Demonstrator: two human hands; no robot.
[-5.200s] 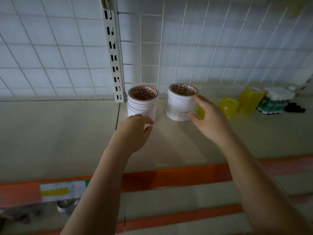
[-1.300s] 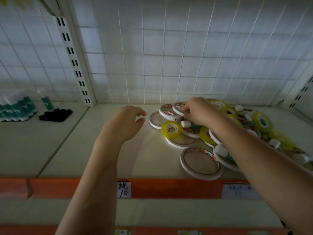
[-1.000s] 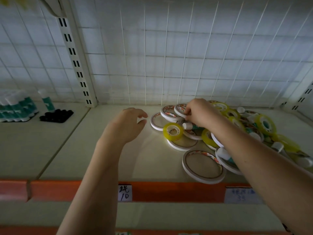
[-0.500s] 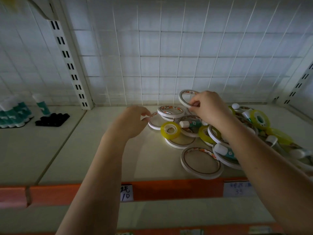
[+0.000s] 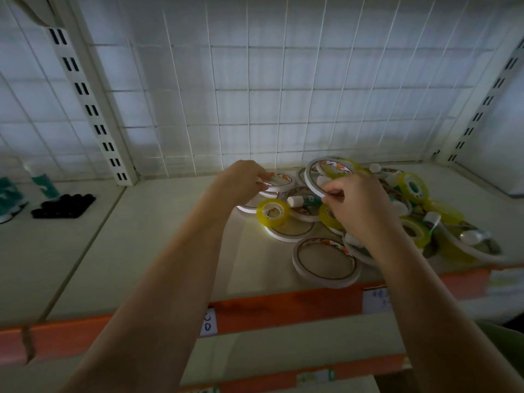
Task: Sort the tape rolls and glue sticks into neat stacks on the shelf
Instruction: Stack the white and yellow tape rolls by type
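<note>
A loose pile of white tape rolls, yellow tape rolls and glue sticks covers the right half of the shelf (image 5: 170,251). My right hand (image 5: 357,205) pinches a thin white tape roll (image 5: 312,177) and holds it tilted on edge above the pile. My left hand (image 5: 241,182) grips the rim of another white tape roll (image 5: 279,180) lying at the pile's back left. A yellow tape roll (image 5: 273,212) and a glue stick (image 5: 303,200) lie between my hands. A large white roll (image 5: 326,262) lies flat near the front edge.
Green glue sticks (image 5: 42,185) and a block of black caps (image 5: 63,205) stand on the neighbouring shelf section at the left. A white wire grid forms the back wall. An orange strip (image 5: 283,307) with price labels runs along the shelf front.
The view turned from two stacked roll piles to this loose pile. Within the last second my right hand lifted a white roll on edge, and my left hand reached right onto another roll.
</note>
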